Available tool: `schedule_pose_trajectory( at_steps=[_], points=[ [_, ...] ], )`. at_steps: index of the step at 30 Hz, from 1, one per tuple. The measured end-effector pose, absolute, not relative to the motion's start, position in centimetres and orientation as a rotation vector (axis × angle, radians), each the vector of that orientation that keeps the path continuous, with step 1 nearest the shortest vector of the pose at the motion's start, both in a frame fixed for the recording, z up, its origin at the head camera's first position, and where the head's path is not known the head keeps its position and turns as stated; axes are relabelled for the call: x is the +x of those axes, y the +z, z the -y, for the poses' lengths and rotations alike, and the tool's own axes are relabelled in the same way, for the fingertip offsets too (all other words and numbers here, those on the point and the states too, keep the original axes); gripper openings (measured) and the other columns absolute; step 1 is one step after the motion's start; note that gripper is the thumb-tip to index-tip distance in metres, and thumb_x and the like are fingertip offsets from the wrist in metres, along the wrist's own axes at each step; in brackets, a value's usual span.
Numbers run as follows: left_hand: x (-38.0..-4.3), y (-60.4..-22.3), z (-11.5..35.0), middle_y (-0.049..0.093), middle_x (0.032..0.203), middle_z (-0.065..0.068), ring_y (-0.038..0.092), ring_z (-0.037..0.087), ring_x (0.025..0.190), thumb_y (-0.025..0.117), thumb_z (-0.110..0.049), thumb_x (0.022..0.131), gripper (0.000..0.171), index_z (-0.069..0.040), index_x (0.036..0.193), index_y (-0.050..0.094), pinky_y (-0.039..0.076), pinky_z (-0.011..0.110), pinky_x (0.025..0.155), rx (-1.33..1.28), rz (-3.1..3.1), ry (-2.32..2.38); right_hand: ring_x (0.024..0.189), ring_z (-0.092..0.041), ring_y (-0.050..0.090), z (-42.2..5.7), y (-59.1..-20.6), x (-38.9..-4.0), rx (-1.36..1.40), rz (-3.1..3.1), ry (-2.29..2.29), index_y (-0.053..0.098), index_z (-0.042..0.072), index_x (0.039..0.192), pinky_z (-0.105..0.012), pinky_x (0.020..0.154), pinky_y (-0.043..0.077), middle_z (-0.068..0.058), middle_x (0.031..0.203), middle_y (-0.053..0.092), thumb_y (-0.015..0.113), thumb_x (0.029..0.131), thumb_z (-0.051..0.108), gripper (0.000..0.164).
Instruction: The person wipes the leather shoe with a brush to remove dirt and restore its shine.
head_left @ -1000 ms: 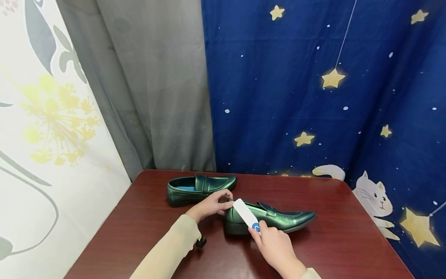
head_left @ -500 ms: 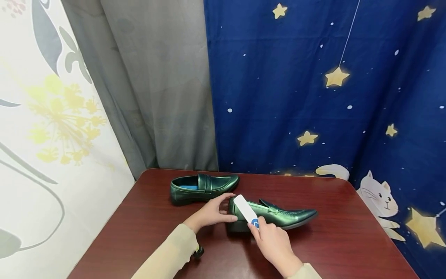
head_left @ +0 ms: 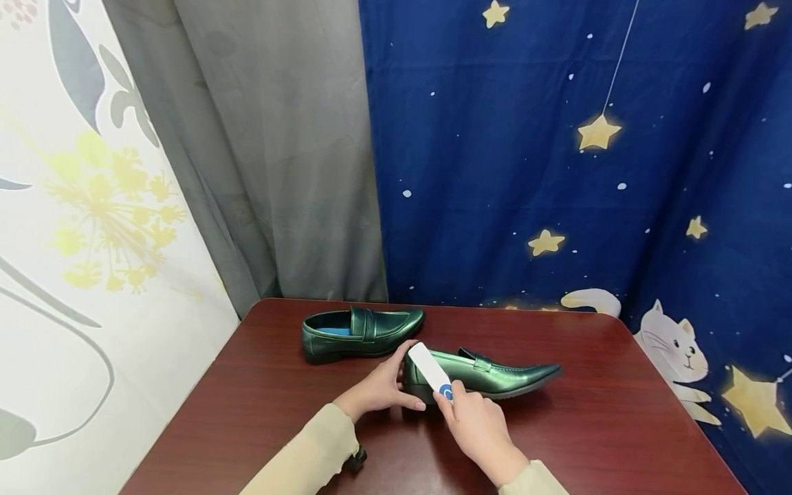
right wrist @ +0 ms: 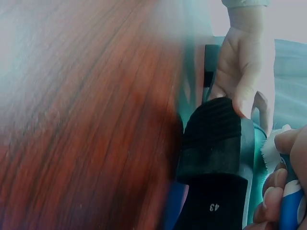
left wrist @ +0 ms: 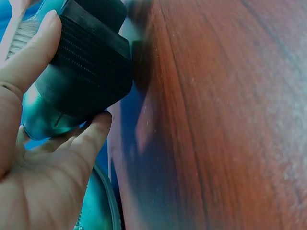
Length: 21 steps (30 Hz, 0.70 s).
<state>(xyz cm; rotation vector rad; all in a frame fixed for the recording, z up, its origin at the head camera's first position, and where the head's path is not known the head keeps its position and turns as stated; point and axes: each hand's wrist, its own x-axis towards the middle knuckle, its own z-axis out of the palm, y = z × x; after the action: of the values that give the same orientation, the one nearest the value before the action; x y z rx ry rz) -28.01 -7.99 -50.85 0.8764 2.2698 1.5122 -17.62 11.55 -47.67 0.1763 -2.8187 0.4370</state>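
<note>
My left hand (head_left: pixel 380 388) grips the heel of a shiny green loafer (head_left: pixel 513 375), thumb on the near side and fingers behind. The right wrist view shows its black sole (right wrist: pixel 211 158), marked 43, turned toward the camera. In my right hand (head_left: pixel 479 426) is a brush (head_left: pixel 429 364) with a white back and a blue and white handle. Its white bristles (right wrist: pixel 271 155) face the loafer's near side, right at the green upper close to the heel. A second green loafer (head_left: pixel 396 337) with a blue insole stands behind, toward the left.
Both shoes are on a reddish-brown wooden table (head_left: pixel 247 412) with rounded back corners. A grey curtain (head_left: pixel 309 172) and a blue star-patterned curtain (head_left: pixel 482 172) hang behind it. A small black device (head_left: pixel 355 459) sits at my left wrist.
My left hand has shifted its hold from the top of the heel, with the thumb now lower on the near side. The heel sits slightly higher. The brush has moved a little left.
</note>
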Motion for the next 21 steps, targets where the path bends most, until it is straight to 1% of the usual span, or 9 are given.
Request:
schedule_pose_trajectory(
  at_steps=[4, 9, 11, 13, 16, 19, 21],
  points=[
    [-28.1, -50.9, 8.0, 0.041, 0.129, -0.006, 0.049, 0.011, 0.11, 0.086, -0.028, 0.059, 0.111, -0.045, 0.14, 0.012, 0.046, 0.028, 0.082, 0.878, -2.3, 1.491, 0.041, -0.019, 0.046, -11.0, -47.6, -17.6, 0.214, 2.809, 0.427, 0.048, 0.012, 0.079, -0.034, 0.036, 0.029, -0.001, 0.052, 0.046, 0.048, 0.091, 0.049, 0.039],
    [-28.2, -51.0, 8.1, 0.048, 0.122, -0.008, 0.052, 0.01, 0.102, 0.086, -0.034, 0.057, 0.111, -0.042, 0.14, 0.013, 0.044, 0.029, 0.083, 0.927, -2.388, 1.432, 0.04, -0.019, 0.045, -10.5, -47.6, -17.6, 0.237, 2.779, 0.416, 0.047, 0.012, 0.078, -0.033, 0.035, 0.028, -0.001, 0.051, 0.045, 0.05, 0.091, 0.047, 0.037],
    [-28.2, -51.1, 8.1, 0.048, 0.121, -0.009, 0.053, 0.01, 0.101, 0.086, -0.035, 0.057, 0.11, -0.042, 0.139, 0.014, 0.043, 0.029, 0.084, 0.921, -2.396, 1.425, 0.039, -0.019, 0.045, -10.4, -47.6, -17.6, 0.232, 2.773, 0.416, 0.047, 0.012, 0.077, -0.033, 0.035, 0.028, -0.001, 0.051, 0.045, 0.05, 0.091, 0.047, 0.037],
    [-28.2, -51.1, 8.1, 0.047, 0.122, -0.009, 0.052, 0.011, 0.104, 0.087, -0.035, 0.057, 0.109, -0.043, 0.139, 0.015, 0.042, 0.03, 0.086, 0.903, -2.386, 1.431, 0.039, -0.02, 0.045, -10.3, -47.7, -17.6, 0.221, 2.782, 0.424, 0.046, 0.012, 0.079, -0.034, 0.035, 0.027, -0.001, 0.051, 0.045, 0.05, 0.091, 0.047, 0.037],
    [-28.2, -51.0, 8.1, 0.043, 0.126, -0.007, 0.048, 0.013, 0.112, 0.087, -0.032, 0.058, 0.108, -0.042, 0.138, 0.016, 0.041, 0.032, 0.09, 0.891, -2.356, 1.459, 0.039, -0.019, 0.043, -10.4, -47.8, -17.5, 0.195, 2.819, 0.438, 0.046, 0.012, 0.081, -0.034, 0.035, 0.027, -0.001, 0.052, 0.046, 0.048, 0.091, 0.048, 0.037],
    [-28.2, -50.9, 8.2, 0.041, 0.129, -0.006, 0.045, 0.015, 0.118, 0.087, -0.028, 0.058, 0.105, -0.04, 0.137, 0.018, 0.042, 0.032, 0.09, 0.882, -2.307, 1.497, 0.039, -0.018, 0.042, -10.6, -48.0, -17.5, 0.172, 2.853, 0.439, 0.045, 0.012, 0.083, -0.034, 0.035, 0.027, -0.001, 0.053, 0.046, 0.046, 0.092, 0.048, 0.038],
    [-28.2, -50.9, 8.2, 0.041, 0.129, -0.007, 0.044, 0.014, 0.118, 0.087, -0.027, 0.058, 0.104, -0.04, 0.136, 0.02, 0.043, 0.03, 0.089, 0.868, -2.283, 1.514, 0.04, -0.019, 0.043, -10.7, -48.2, -17.5, 0.164, 2.862, 0.436, 0.045, 0.012, 0.083, -0.034, 0.036, 0.028, 0.0, 0.053, 0.046, 0.046, 0.092, 0.048, 0.038]
  ],
)
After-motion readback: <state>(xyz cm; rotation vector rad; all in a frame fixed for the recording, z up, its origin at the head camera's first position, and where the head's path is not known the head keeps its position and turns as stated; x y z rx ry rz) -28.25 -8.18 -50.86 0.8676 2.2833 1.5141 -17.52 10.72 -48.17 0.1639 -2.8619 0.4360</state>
